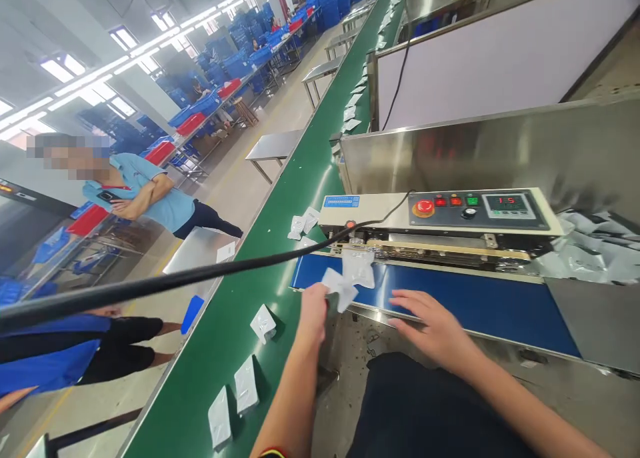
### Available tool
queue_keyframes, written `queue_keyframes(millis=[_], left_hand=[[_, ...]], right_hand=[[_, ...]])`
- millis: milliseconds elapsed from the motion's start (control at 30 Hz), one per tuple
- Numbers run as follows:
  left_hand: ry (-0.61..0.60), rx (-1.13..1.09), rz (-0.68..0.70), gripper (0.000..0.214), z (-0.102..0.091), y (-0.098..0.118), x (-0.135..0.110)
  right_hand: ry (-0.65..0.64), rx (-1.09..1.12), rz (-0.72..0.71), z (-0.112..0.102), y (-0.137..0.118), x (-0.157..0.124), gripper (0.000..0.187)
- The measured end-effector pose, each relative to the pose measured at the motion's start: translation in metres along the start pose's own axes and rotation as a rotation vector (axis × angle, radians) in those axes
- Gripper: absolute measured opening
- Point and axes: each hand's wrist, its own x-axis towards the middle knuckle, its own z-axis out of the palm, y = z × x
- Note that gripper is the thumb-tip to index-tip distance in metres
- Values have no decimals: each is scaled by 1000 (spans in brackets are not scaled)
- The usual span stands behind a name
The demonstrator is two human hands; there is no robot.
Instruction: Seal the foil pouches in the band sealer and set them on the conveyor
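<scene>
My left hand (314,311) grips a small white pouch (342,290) by its edge, over the near left corner of the blue belt (425,291). Just beyond it, another white pouch (358,268) hangs from the feed end of the band sealer (440,211). To the right, my right hand (433,325) reaches over the front edge of the blue belt, fingers apart and nothing in them. The sealer's panel has a red stop button (425,207) and a lit display (507,205).
A long green conveyor (285,238) runs past on the left, carrying several pouches (246,385). More pouches (590,251) are heaped at the sealer's right end. A black cable (200,275) crosses the view. A person (150,185) with folded arms stands across the conveyor.
</scene>
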Motion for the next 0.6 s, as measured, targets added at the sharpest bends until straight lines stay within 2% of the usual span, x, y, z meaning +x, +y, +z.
queue_keyframes(millis=[67,100,167,233,267,333,400,500,533,600], left_hand=[[-272,-137,-95,28,56,-7,-32],[-364,-200,-163,29,82,-11,-46],[-448,-267,-312,34,128,-20,-67],[-438,-250,-340,41,163,-30,-81],[-411,-225,-276,45,178,-35,-86],[-360,-175,-56,50,204,-47,-93],[-445,-102,128,54,228,-60,-100],[-699,80,204,53,269,-78,-108],[-731,134,210,52,285,-83,-110],[-695,198,175,47,319,-91,-113]], right_hand=[[59,-75,-181,-2,5,4,32],[86,-114,-227,-8,11,2,28],[138,-151,-227,-29,25,-9,24],[196,-129,-101,-55,38,-25,27],[237,-103,1,-67,44,-34,31],[324,-38,237,-91,55,-50,45],[368,43,453,-111,66,-63,60],[391,148,636,-139,90,-79,70],[411,153,678,-148,101,-83,70],[484,98,769,-166,123,-88,68]])
